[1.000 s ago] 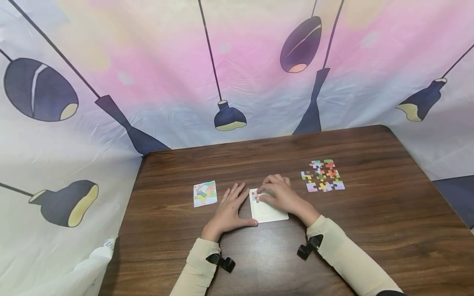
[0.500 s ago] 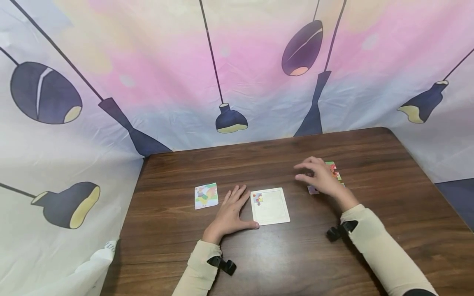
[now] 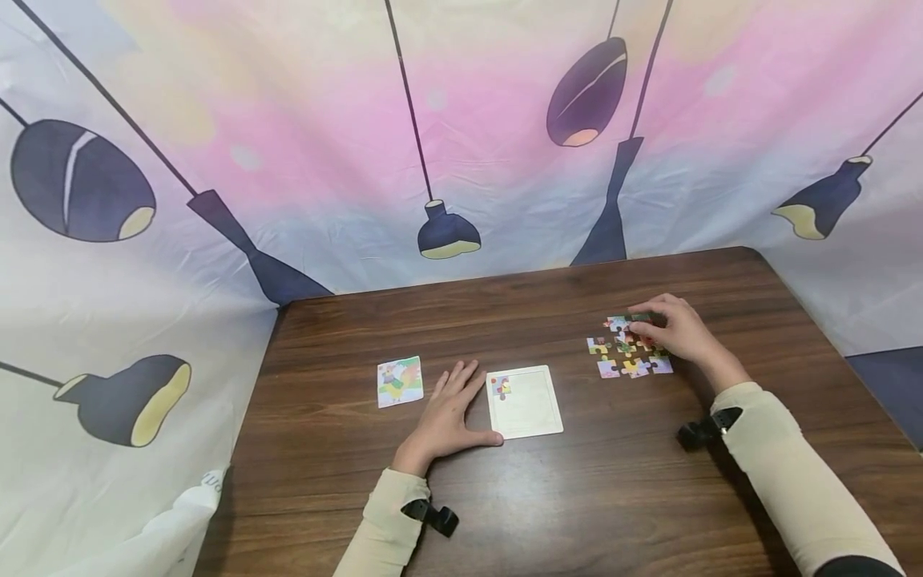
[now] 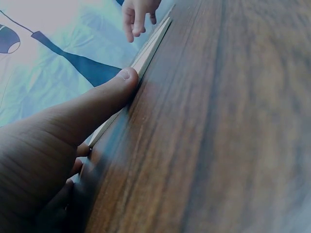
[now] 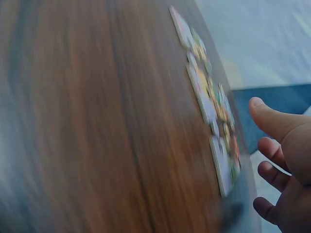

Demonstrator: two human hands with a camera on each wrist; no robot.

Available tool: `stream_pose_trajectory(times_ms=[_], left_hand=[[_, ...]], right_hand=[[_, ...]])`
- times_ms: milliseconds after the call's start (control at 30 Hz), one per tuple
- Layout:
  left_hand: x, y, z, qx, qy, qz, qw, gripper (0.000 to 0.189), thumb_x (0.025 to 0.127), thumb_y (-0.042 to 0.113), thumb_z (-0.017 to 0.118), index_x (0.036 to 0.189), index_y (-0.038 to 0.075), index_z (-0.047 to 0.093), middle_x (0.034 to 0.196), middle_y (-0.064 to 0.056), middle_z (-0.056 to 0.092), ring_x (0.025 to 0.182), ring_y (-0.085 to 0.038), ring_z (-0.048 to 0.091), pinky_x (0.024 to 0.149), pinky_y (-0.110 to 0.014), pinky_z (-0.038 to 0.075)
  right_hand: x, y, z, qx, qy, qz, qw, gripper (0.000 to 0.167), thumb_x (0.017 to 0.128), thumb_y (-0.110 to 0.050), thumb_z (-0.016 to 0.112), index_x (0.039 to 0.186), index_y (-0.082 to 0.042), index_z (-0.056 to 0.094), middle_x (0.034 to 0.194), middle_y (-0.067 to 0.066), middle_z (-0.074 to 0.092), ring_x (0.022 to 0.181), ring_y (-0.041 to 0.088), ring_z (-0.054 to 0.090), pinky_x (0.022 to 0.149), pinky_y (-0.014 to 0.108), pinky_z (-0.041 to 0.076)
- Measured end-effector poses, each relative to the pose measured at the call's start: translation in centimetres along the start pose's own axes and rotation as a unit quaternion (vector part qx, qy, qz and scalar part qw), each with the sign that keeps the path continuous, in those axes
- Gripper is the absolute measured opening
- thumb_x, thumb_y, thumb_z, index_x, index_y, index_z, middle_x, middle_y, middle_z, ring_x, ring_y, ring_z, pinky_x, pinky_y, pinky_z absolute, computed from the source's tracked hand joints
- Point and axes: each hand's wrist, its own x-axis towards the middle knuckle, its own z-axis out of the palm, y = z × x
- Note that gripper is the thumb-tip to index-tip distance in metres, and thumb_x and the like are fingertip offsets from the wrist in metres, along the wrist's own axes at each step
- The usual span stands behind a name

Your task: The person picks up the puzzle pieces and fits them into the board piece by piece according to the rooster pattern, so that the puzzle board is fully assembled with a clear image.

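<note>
My left hand (image 3: 449,418) rests on the table with its fingers straight, beside a white square puzzle tray (image 3: 532,410). In the left wrist view its thumb (image 4: 109,94) touches the tray's edge. A puzzle piece with a knob pointing toward me (image 3: 501,386) lies in the tray's upper left corner. Over the right side of a group of loose puzzle pieces (image 3: 636,368) hovers my right hand (image 3: 683,332), hiding some of them. The right wrist view shows its thumb (image 5: 272,119) and fingers apart, nothing between them, with the pieces (image 5: 201,90) beyond.
Left of my left hand lies a small square picture card (image 3: 400,382). All of this is on a dark wooden table (image 3: 534,497). A curtain printed with lamps (image 3: 490,152) hangs behind the table and along its left side.
My right hand has left the piece in the tray's corner and moved right to the loose pieces, ending over their far right side. The left hand has stayed put.
</note>
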Motion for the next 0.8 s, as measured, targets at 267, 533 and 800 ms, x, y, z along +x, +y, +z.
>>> stream_pose_trajectory(times_ms=[267,533,800], left_hand=[[-0.1,0.1,-0.1,0.001,0.006,0.008,1.0000,0.112,0.080,0.061,0.086,0.165,0.007,0.036,0.175,-0.012,0.021,0.163,-0.032,0.010,0.131,-0.054,0.009],[0.0,0.2,-0.1,0.005,0.002,0.001,1.0000,0.113,0.080,0.061,0.087,0.166,0.009,0.034,0.176,-0.010,0.019,0.163,-0.030,0.008,0.132,-0.053,0.007],[0.0,0.2,-0.1,0.000,0.005,0.001,1.0000,0.112,0.080,0.061,0.087,0.165,0.008,0.036,0.175,-0.011,0.021,0.163,-0.032,0.010,0.131,-0.054,0.009]], right_hand=[[0.1,0.8,0.0,-0.015,-0.024,0.030,0.9992,0.028,0.100,-0.014,0.076,0.124,0.001,0.076,0.118,0.023,0.055,0.113,0.048,0.046,0.088,0.069,0.030],[0.4,0.5,0.6,-0.027,-0.013,0.035,0.9989,0.020,0.100,-0.010,0.074,0.116,0.001,0.079,0.117,0.023,0.055,0.108,0.047,0.045,0.083,0.066,0.026],[0.4,0.1,1.1,-0.029,-0.005,0.042,0.9987,0.015,0.102,-0.009,0.071,0.111,0.001,0.079,0.111,0.021,0.057,0.109,0.045,0.044,0.086,0.067,0.026]])
